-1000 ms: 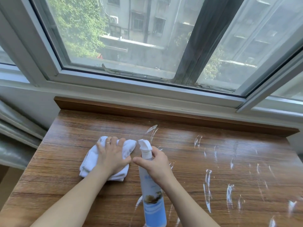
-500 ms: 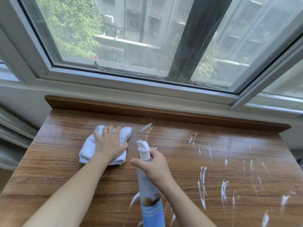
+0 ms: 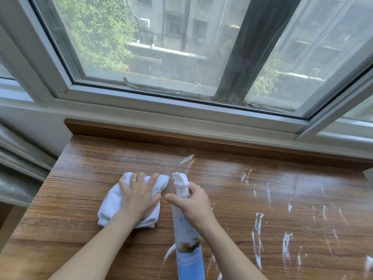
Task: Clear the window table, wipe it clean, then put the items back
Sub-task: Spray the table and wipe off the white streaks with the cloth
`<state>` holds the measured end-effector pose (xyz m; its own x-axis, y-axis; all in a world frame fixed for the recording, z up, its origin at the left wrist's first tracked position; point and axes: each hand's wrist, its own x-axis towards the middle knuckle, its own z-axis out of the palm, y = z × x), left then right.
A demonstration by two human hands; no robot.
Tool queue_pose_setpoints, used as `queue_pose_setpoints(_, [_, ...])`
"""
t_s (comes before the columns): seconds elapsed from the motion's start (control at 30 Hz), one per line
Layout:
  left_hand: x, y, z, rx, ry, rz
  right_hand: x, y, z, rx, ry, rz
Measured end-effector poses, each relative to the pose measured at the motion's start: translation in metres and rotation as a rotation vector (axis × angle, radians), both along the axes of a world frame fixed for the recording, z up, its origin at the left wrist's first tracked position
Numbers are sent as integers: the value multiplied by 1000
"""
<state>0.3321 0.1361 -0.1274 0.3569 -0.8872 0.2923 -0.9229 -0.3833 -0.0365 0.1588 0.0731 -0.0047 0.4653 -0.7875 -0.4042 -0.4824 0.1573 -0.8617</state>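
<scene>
Two hands were at work on the wooden table (image 3: 80,178), which sat directly under a white-framed window (image 3: 181,110). Your left hand (image 3: 139,197) lay palm-down on a folded white cloth (image 3: 110,205), fingers spread and nearly straight across its top, pressing it flat against the wood rather than clutching it. A ring (image 3: 133,180) showed on one finger of that hand. The cloth sat left of centre on the table, well short of the raised wooden strip (image 3: 201,138) along the back edge.

Your right hand (image 3: 193,203) gripped a spray bottle (image 3: 188,249) just beside the cloth, fingers curled round its neck below the white nozzle (image 3: 180,179), thumb reaching out toward the left hand. The bottle stood close to upright, its nozzle facing left; its body was white near the top and blue lower down, with a brownish picture on the label. Its base ran off the bottom of the frame, so you could not tell whether it rested on the table.

White foam streaks (image 3: 258,239) lay scattered over the right half of the table, with a few more beyond the nozzle and beside the bottle's lower part. The wood around the cloth looked glossy and free of streaks. Through the glass, a leafy tree (image 3: 101,33) and grey buildings (image 3: 177,23) showed outside.
</scene>
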Motion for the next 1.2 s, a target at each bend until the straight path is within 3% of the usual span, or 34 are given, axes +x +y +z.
queue_pose_setpoints(0.17, [17,-39,10,18,76,70,3,-4,-4,-9,11,8])
queue_pose_setpoints(0.33, [36,-80,20,173,46,151,-3,-8,-3,6,4,-9])
queue_pose_setpoints(0.53, [32,-78,30,265,63,156,-7,-8,-1,-9,14,-2])
queue_pose_setpoints(0.87, [-3,1,18,148,69,34,11,-7,-4,14,4,-34])
queue_pose_setpoints(1.2, [11,-17,9,74,43,-28,22,-14,-6,29,-41,-43])
